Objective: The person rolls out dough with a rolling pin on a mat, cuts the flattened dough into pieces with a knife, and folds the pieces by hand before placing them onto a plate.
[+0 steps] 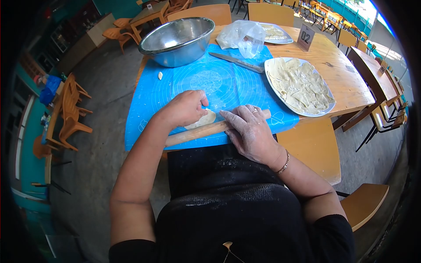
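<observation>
Both hands work at the frame's centre: the left hand (186, 107) curls its fingertips on the edge of a small dough round (204, 118), while the right hand (249, 131) lies flat and open-palmed on the wooden rolling pin (197, 132), pressing it across the blue silicone mat (219, 83). Rolling a wrapper thin looks to be the step underway; a quarter turn of the dough seems called for next. A plate of finished wrappers (300, 85) sits at right.

Readable text: "02" in dark digits on a small wooden number stand (305, 36), upright at the far edge of the counter (346, 83). Printed markings on the blue mat (228, 83) too small to read.
</observation>
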Available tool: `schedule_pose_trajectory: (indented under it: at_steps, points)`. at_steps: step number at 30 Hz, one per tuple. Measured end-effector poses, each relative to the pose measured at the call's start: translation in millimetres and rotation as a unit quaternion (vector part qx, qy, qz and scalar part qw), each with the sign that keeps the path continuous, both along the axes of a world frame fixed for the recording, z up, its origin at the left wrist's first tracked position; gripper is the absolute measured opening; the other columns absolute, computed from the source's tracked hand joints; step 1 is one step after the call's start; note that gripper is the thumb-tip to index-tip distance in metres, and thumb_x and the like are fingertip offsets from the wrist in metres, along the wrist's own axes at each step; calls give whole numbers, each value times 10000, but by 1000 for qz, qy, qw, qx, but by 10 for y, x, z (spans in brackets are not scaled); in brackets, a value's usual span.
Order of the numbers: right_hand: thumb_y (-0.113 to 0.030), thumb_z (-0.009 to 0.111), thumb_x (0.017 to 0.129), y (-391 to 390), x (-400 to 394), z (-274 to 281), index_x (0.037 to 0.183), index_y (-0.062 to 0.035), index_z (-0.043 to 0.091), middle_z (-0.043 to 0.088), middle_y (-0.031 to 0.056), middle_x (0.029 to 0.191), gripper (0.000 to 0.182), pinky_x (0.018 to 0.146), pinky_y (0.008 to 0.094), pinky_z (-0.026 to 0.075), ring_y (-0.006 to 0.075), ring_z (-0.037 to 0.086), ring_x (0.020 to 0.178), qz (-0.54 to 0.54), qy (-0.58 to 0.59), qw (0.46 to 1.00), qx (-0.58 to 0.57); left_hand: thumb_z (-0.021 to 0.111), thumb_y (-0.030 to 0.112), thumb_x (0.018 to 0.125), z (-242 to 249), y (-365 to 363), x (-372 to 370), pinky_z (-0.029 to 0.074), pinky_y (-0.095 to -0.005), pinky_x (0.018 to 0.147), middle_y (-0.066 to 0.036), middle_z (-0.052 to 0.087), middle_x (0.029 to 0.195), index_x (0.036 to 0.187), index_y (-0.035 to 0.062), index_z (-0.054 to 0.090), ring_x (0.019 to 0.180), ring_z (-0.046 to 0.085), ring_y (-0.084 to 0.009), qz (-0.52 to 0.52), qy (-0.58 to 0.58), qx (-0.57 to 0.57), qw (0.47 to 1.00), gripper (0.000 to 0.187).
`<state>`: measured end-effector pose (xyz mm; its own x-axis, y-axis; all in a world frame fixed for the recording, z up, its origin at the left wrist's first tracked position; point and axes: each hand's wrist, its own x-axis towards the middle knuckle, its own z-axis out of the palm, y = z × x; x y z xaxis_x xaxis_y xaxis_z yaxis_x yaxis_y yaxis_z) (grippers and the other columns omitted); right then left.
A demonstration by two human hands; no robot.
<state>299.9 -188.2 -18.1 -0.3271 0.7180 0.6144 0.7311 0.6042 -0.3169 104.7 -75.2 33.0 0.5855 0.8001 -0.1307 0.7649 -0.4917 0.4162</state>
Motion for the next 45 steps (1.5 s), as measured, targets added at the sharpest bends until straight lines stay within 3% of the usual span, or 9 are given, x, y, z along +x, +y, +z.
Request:
schedule_pose_trajectory:
  at_steps: [5, 13, 20, 28, 31, 35, 37, 41, 45]
  points:
    - [-46, 666, 768, -21, 86, 91, 1049, -25, 620, 536, 126, 930, 286, 811, 441, 421, 321, 541, 900, 19, -1, 1000, 11, 681, 152, 872, -13, 41, -53, 496, -326, 745, -98, 641, 864, 963, 13, 631, 832, 617, -206, -27, 6, 22, 999, 174]
    - [18, 634, 753, -213, 304, 587, 925, -38, 574, 520, 157, 909, 191, 713, 450, 471, 374, 579, 810, 56, 58, 993, -89, 656, 113, 913, 99, 244, -217, 477, -244, 713, -56, 640, 938, 1115, 18, 562, 805, 603, -94, 81, -367, -105, 921, 242]
    - [19, 689, 768, -149, 653, 739, 985, -27, 601, 537, 117, 910, 238, 729, 372, 510, 270, 617, 807, -21, 133, 989, -63, 702, 56, 854, 99, 162, -14, 481, -225, 637, -72, 647, 988, 1211, -22, 557, 788, 617, -96, 86, -399, -150, 901, 393]
    - [-44, 714, 809, -90, 743, 623, 1025, 5, 603, 538, 130, 920, 248, 744, 368, 492, 263, 587, 807, -71, 175, 975, -114, 700, 41, 822, -177, -153, 141, 565, -324, 609, -148, 653, 959, 1082, -27, 597, 806, 688, -232, 275, -231, 31, 933, 288]
    - [-86, 710, 833, -18, 720, 449, 1035, 12, 598, 535, 133, 922, 250, 743, 375, 486, 264, 583, 800, -77, 198, 962, -172, 709, 91, 833, -377, -186, -92, 520, -320, 658, -118, 669, 936, 1094, -16, 609, 781, 664, -186, 245, -116, 182, 945, 300]
    - [-105, 704, 845, 33, 559, 353, 1040, 12, 602, 555, 151, 915, 249, 745, 388, 486, 297, 589, 806, -76, 189, 967, -154, 688, 106, 852, -380, -226, -329, 510, -334, 693, -100, 661, 935, 1047, -1, 624, 749, 634, -185, 276, -133, 268, 913, 231]
    - [-125, 699, 850, 72, 457, 309, 1037, 6, 609, 575, 168, 928, 245, 773, 410, 484, 335, 590, 842, -83, 157, 970, -164, 648, 105, 885, -254, -220, -402, 511, -371, 688, -122, 650, 926, 991, -3, 632, 777, 640, -265, 241, -266, 335, 872, 152]
    - [-157, 675, 859, 139, 186, 198, 1036, -14, 611, 586, 177, 950, 237, 813, 450, 475, 370, 580, 908, -66, 67, 989, -118, 554, 118, 969, -44, -163, -489, 508, -379, 801, -152, 657, 980, 998, -30, 640, 888, 641, -279, 92, -296, 409, 858, 174]
    - [-146, 660, 858, 155, -100, 181, 1102, -7, 590, 562, 179, 913, 289, 795, 451, 477, 368, 578, 880, -47, 11, 994, -100, 454, 253, 1033, -6, -131, -444, 454, -403, 985, -219, 640, 1163, 1133, -46, 633, 1121, 599, -360, -41, -315, 329, 889, 362]
